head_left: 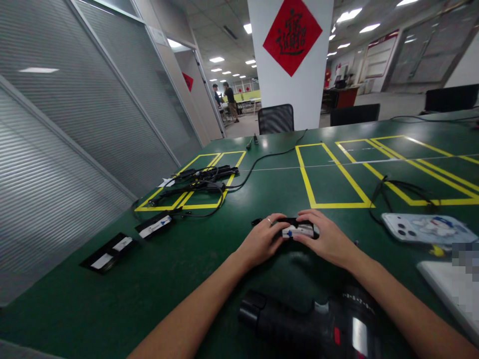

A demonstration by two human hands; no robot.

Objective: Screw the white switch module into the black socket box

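Both of my hands rest on the green table [157,279] around a small black device [299,230] with a white label. My left hand [262,239], a ring on one finger, grips its left end with curled fingers. My right hand [327,237] covers its right end, fingers bent over it. A black and silver power tool [310,324] lies just below my forearms, near the table's front edge.
Two flat black labelled pieces [112,249] [155,225] lie to the left. Black devices with tangled cables [198,184] sit in a yellow-taped box. A phone [422,227] and a loose cable [396,192] lie to the right. Chairs [276,117] and a white pillar [290,65] stand beyond.
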